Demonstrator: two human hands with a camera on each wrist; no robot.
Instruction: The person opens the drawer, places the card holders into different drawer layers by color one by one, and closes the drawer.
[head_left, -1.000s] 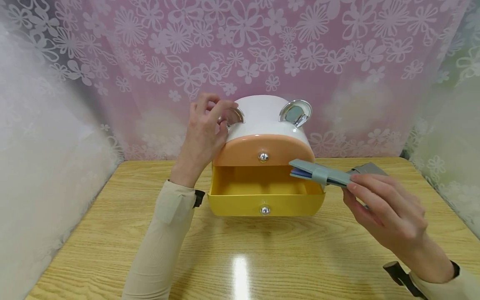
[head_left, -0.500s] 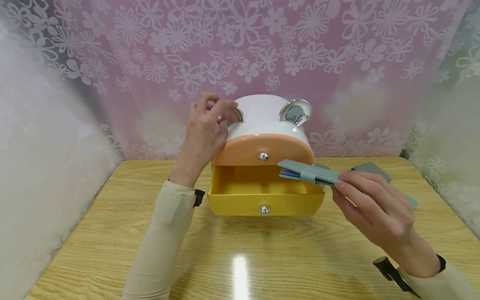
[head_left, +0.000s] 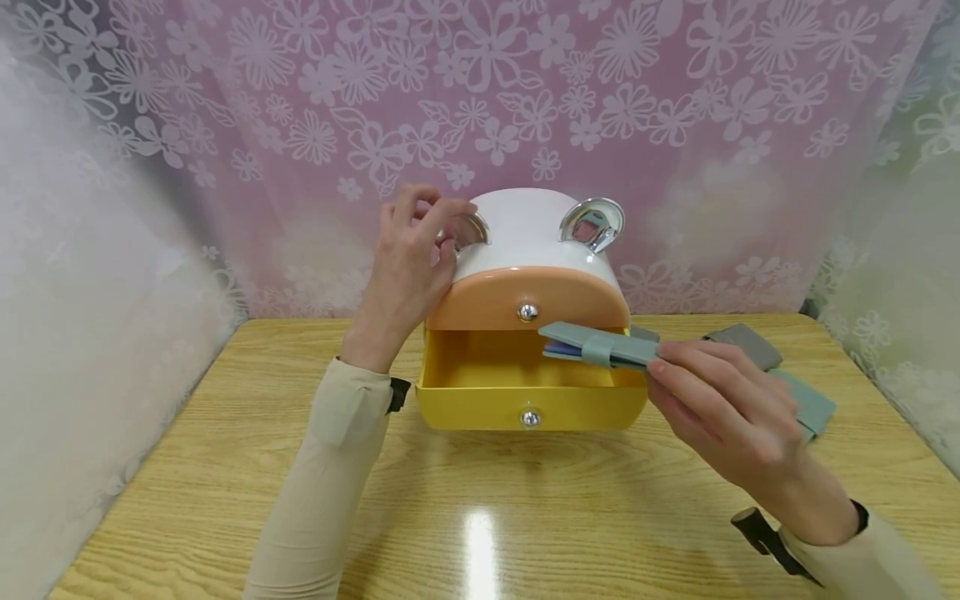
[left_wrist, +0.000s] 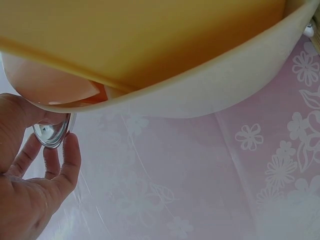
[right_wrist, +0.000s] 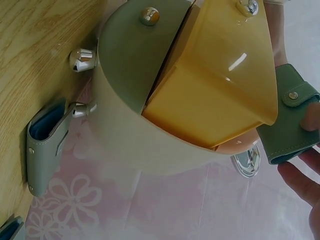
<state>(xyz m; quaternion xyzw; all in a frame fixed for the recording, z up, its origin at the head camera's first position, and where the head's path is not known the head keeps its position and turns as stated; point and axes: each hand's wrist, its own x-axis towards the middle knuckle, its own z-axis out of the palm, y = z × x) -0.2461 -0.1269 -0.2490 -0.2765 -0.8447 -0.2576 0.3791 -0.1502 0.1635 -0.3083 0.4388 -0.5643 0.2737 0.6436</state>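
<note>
Head view shows the left hand (head_left: 408, 254) curled over the upper left side of the small drawer cabinet (head_left: 525, 242), fingers touching its left chrome ear (head_left: 472, 229), apparently to brace the cabinet where it stands at the far edge of the table (head_left: 225, 467). Its yellow lower drawer (head_left: 525, 404) is pulled out toward the person, while the orange upper drawer (head_left: 528, 300) sits closed. The right hand (head_left: 720, 408) pinches a grey-green wallet (head_left: 600, 348) between thumb and fingers, held nearly flat over the right end of the yellow drawer. Two more similar wallets (head_left: 780, 375) lie on the table near its far right corner, just behind that hand
</note>
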